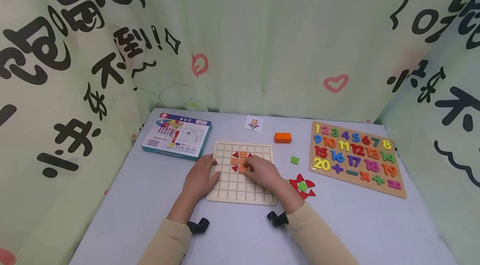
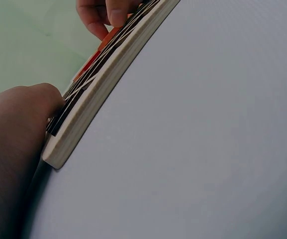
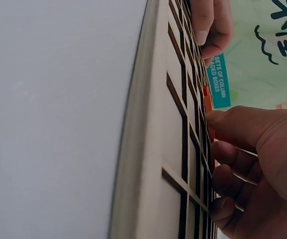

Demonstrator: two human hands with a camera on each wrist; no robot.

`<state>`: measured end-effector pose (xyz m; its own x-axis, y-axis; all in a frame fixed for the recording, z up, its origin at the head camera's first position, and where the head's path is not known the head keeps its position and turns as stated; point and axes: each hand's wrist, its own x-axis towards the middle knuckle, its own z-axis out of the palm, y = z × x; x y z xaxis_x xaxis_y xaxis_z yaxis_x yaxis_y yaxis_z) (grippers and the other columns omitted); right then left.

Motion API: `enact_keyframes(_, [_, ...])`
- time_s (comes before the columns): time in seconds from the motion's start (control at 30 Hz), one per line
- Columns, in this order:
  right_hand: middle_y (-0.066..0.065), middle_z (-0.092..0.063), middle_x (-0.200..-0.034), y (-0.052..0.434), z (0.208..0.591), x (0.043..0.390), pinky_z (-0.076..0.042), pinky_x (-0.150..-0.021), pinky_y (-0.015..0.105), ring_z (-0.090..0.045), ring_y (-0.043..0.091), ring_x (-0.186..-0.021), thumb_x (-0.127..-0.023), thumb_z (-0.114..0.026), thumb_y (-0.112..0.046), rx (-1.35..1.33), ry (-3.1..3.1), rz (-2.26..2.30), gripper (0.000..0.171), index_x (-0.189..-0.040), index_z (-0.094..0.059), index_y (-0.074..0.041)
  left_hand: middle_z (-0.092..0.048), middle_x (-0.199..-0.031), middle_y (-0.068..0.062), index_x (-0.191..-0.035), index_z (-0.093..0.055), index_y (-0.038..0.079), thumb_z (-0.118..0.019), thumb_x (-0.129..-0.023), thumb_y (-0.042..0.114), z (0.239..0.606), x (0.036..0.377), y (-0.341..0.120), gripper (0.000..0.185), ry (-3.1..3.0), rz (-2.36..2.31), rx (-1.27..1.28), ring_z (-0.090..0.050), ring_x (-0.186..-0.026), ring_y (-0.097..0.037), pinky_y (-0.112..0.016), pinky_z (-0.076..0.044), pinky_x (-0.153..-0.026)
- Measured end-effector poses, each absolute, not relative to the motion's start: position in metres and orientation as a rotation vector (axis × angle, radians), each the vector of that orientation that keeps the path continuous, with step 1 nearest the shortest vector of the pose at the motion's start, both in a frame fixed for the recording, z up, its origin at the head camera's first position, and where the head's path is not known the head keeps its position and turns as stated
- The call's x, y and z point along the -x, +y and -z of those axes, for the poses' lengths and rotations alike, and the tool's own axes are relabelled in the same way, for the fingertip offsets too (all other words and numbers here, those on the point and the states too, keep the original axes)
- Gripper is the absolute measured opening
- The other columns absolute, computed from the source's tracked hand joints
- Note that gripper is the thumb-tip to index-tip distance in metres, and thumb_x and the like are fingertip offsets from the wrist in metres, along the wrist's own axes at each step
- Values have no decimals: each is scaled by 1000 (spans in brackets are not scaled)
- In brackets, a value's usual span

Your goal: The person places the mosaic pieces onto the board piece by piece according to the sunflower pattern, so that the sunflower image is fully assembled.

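Note:
A wooden grid board (image 1: 225, 190) lies flat on the table, with orange square tiles (image 1: 243, 154) and red triangular tiles (image 1: 235, 168) near its middle. My left hand (image 1: 200, 175) rests along the board's left edge, thumb over the grid and fingers extended. My right hand (image 1: 264, 171) is over the centre, its thumb and fingers pinching at an orange tile (image 1: 242, 169). In the right wrist view the thumb (image 3: 228, 122) touches the orange edge, while the other fingers curl close over the grid. The right fingers partly cover the tiles around them.
A boxed set (image 1: 176, 136) lies back left, a small picture card (image 1: 254, 123) behind the board. An orange stack (image 1: 283, 138), a green square (image 1: 294, 160) and red pieces around a green one (image 1: 302, 186) are to the right. Beyond them lies a number board (image 1: 356, 156).

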<state>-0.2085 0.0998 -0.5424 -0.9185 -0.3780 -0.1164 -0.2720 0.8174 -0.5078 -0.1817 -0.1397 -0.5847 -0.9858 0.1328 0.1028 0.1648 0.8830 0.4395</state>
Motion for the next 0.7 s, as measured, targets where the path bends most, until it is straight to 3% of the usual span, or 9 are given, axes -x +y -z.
enact_keyframes(0.7, [-5, -56, -78, 98, 543, 205, -42, -62, 27, -52, 13, -73, -90, -69, -23, 480, 2816, 722, 16, -105, -69, -19, -44, -153, -5, -126, -59, 14, -60, -92, 42, 587, 182, -139, 44, -2984, 684, 236, -39, -144, -24, -42, -37, -119])
